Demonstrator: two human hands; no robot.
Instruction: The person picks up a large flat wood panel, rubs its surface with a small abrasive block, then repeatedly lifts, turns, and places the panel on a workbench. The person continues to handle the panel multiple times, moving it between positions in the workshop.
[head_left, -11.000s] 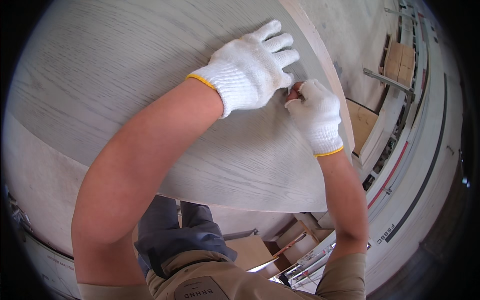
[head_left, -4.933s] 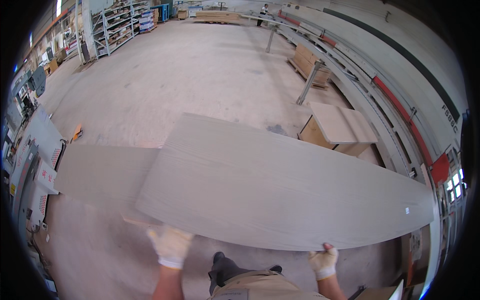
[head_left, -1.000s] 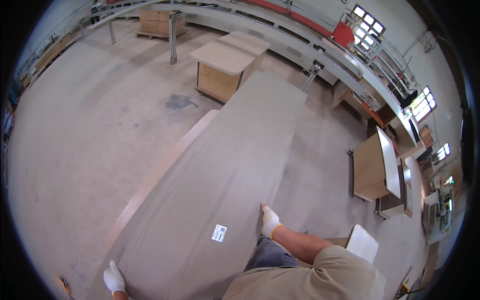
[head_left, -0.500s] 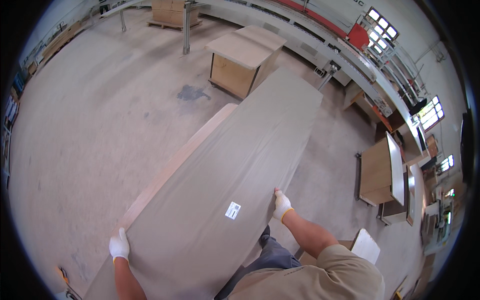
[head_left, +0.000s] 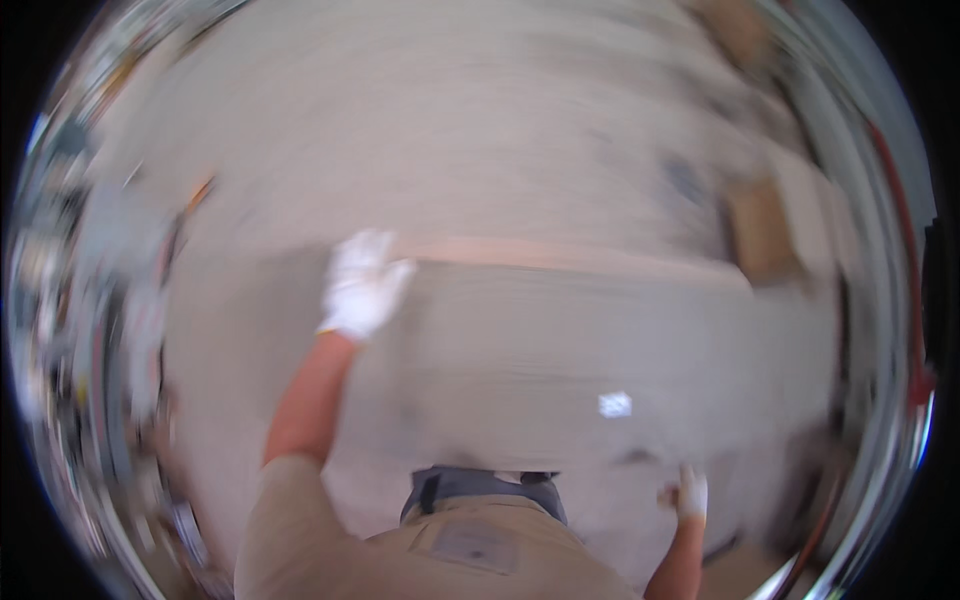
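Observation:
A long grey-brown panel [head_left: 530, 340] lies lengthwise in front of me, blurred, with a small white label [head_left: 615, 404] on it toward the right. A pinkish strip of board [head_left: 560, 254] shows along its far edge. My left hand [head_left: 362, 288], in a white knitted glove, is over the panel's far left corner, fingers spread; whether it touches the panel cannot be made out. My right hand [head_left: 690, 495], also white-gloved, is beyond the near edge, right of the label and apart from the panel. Motion smears its fingers.
A wooden box-like cart [head_left: 765, 232] stands past the panel's right end. Long machinery with a red stripe [head_left: 893, 190] curves along the right rim. Blurred equipment [head_left: 110, 340] lines the left rim. An orange-handled item [head_left: 200, 193] is at far left, and a dark patch [head_left: 684, 180] marks the floor.
The view has swung left, so the panel now runs crosswise. Both hands have left the panel's edges where they rested; the left fingers have spread, and the right hand has drawn away.

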